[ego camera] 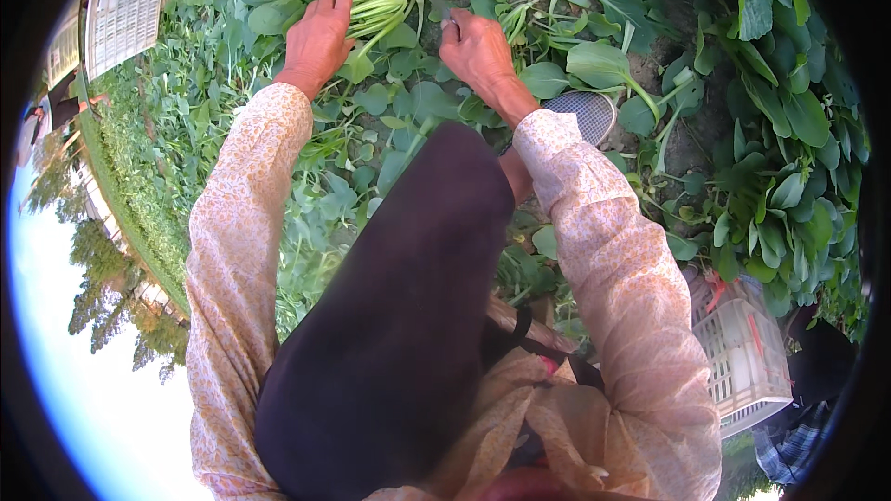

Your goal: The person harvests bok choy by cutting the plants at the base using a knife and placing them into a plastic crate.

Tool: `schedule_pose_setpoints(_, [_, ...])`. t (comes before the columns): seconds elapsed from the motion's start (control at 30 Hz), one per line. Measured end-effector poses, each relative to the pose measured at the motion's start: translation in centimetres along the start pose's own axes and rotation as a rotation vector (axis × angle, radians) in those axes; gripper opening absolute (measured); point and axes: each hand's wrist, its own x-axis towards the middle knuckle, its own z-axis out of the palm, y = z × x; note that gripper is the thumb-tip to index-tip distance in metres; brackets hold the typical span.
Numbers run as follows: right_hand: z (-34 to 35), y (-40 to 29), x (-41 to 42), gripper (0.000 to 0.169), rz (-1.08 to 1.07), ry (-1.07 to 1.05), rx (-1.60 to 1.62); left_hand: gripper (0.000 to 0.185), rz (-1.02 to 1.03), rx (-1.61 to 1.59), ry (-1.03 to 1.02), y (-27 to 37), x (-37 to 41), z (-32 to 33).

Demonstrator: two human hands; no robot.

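My left hand [319, 35] is closed around a bunch of leafy greens [379, 12] at the upper middle, its pale stems pointing right and its broad leaves spreading left and up. To the right, my right hand [479, 49] grips a knife, whose grey blade [433, 0] points up and left towards the stem ends. A small gap shows between the blade and the bunch. Low green plants grow beneath both hands. One cut-looking leafy plant [602, 68] lies to the right of my right hand, beside my shoe [585, 115].
A white plastic crate [129, 7] stands at the upper left, with another behind it. Another crate [745, 355] is at the lower right, beside a person's plaid clothing [793, 442]. Dense leafy greens [786, 209] fill the right side. My dark-trousered knee is below my hands.
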Motion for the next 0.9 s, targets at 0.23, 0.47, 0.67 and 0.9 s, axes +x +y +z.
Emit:
schedule_pose_setpoints(0.23, [-3.8, -0.8, -1.1, 0.027, 0.106, 0.09, 0.454, 0.031, -0.073, -0.145, 0.027, -0.7, 1.5, -3.7])
schedule_pose_setpoints(0.47, [-14.4, -6.2, -3.8, 0.045, -0.123, 0.162, 0.7, 0.028, 0.046, -1.029, -0.274, 4.5, 3.5, -10.2])
schedule_pose_setpoints(0.67, [-16.1, -5.7, -2.2, 0.063, -0.228, 0.148, 0.589, 0.045, 0.135, -1.234, -0.62, 7.9, 5.9, -11.0])
schedule_pose_setpoints(0.9, [-15.4, -6.9, -1.5, 0.037, 0.17, 0.078, 0.658, 0.063, 0.178, -1.443, -0.422, 10.5, 6.7, -11.0])
